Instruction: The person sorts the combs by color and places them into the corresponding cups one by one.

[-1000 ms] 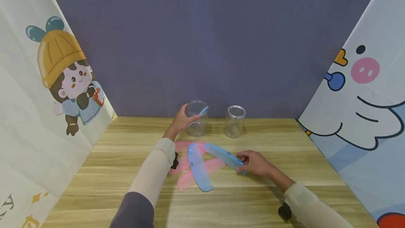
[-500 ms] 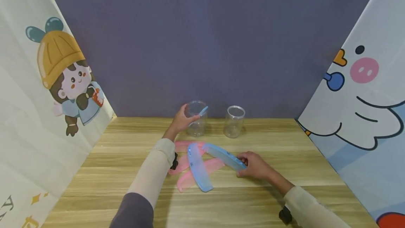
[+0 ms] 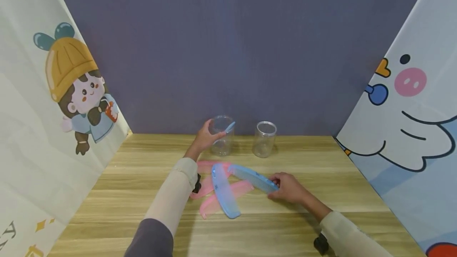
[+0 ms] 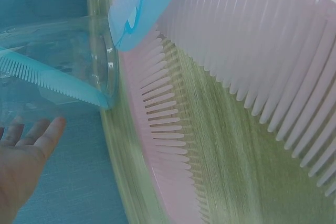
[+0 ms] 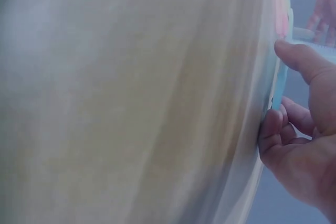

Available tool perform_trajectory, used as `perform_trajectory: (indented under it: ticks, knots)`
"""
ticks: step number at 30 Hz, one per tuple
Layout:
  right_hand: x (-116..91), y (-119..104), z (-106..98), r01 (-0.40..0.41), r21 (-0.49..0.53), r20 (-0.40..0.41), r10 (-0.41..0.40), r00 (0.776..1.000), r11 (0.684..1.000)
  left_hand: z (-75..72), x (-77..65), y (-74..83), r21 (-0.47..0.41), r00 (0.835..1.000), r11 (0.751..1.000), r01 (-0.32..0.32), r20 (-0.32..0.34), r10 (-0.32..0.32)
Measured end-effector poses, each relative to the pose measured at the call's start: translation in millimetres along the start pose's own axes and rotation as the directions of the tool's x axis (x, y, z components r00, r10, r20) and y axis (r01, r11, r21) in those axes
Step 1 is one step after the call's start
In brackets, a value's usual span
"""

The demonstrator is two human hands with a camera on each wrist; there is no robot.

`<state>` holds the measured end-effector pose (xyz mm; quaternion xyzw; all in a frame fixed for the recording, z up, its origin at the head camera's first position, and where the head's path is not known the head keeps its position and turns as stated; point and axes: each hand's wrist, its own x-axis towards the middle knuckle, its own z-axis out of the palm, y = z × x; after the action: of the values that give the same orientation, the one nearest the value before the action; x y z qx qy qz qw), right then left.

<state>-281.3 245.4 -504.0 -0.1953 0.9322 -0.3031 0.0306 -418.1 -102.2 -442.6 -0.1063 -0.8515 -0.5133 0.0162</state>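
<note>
My left hand holds a clear plastic jar at the back of the table, thumb near the front of the rim. A blue comb leans inside this jar, its tip poking above the rim; the left wrist view shows its teeth through the wall. My right hand pinches the right end of another blue comb lying on the table. To the left of it, a third blue comb lies across several pink combs. My left sleeve partly hides the pink ones.
Right of the held jar stands a second clear jar with a silvery rim. The wood-grain table ends at a dark back panel. Cartoon-printed sheets flank both sides.
The fingers of my right hand have closed on the blue comb's end. My left hand and the jar stay in place; the head view has tilted slightly.
</note>
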Motion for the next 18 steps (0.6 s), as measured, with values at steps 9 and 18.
perform_trajectory:
  ticks: [9, 18]
  knots:
    - [5.5, 5.6, -4.4, -0.028, 0.012, -0.006, 0.028, 1.0, 1.0, 1.4, 1.9, -1.4, 0.001, 1.0, 1.0, -0.003, -0.006, 0.003]
    - [7.1, 1.1, -7.3, -0.058, 0.044, 0.011, 0.057, 0.998, 0.997, 2.2, 2.2, -2.3, 0.0, 1.0, 1.0, 0.01, 0.001, -0.01]
